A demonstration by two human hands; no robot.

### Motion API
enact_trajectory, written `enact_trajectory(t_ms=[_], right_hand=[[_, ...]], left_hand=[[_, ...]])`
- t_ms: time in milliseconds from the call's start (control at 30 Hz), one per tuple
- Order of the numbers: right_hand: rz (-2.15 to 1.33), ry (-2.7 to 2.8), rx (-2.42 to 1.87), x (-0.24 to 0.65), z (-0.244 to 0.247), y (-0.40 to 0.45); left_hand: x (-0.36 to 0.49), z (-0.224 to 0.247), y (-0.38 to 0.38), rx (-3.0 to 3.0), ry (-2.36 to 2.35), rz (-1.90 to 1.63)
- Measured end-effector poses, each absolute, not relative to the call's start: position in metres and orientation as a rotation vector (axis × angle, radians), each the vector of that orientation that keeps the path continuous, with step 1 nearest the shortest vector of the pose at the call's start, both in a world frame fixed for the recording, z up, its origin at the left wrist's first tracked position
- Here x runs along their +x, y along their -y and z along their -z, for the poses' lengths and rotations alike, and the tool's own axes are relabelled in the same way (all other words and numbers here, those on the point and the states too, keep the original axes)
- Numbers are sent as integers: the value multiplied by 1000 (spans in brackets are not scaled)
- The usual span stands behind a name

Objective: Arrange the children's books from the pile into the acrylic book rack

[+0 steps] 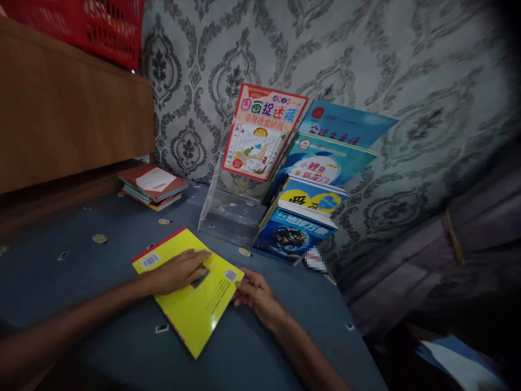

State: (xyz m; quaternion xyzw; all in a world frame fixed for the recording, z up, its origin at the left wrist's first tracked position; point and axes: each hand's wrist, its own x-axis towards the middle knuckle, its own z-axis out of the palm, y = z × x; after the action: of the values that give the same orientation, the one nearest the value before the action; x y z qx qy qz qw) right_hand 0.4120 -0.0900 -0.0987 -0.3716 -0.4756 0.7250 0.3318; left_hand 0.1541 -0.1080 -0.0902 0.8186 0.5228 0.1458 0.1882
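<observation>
A yellow book lies on the dark blue-grey tablecloth, its back cover up, with a barcode near one corner and a QR code near another. My left hand rests flat on the cover, fingers stretched out, partly covering a small dark picture. At the book's right corner, my right hand pinches the edge between thumb and fingers. Beyond the book stands a clear acrylic book rack. A red-bordered picture book leans at its upper left, and several blue books, among them an earth-themed one, fill its right side.
A small stack of books sits at the back left, beside a wooden cabinet with a red plastic basket on top. Patterned wallpaper rises behind. Past the table's right edge are a draped cloth and blue-white papers.
</observation>
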Motion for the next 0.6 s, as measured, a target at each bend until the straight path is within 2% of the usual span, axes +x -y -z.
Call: enact_trajectory(t_ms=[133, 267, 333, 467, 533, 600], right_hand=[[-1901, 1320, -1052, 449, 90, 84], [-1741, 1452, -1178, 469, 92, 73], [-1444, 1624, -1308, 470, 93, 69], [-428, 2021, -1465, 449, 90, 71], [-329, 2207, -1381, 424, 89, 77], [-494, 2394, -1147, 393, 90, 84]], left_hand=[[133, 94, 87, 2312, -1677, -365], [125, 96, 81, 2339, -1778, -310], [128, 96, 82, 2393, -1780, -303], [133, 91, 86, 2461, -1784, -293], [134, 89, 86, 2476, -1790, -291], [134, 89, 86, 2493, -1784, -294]])
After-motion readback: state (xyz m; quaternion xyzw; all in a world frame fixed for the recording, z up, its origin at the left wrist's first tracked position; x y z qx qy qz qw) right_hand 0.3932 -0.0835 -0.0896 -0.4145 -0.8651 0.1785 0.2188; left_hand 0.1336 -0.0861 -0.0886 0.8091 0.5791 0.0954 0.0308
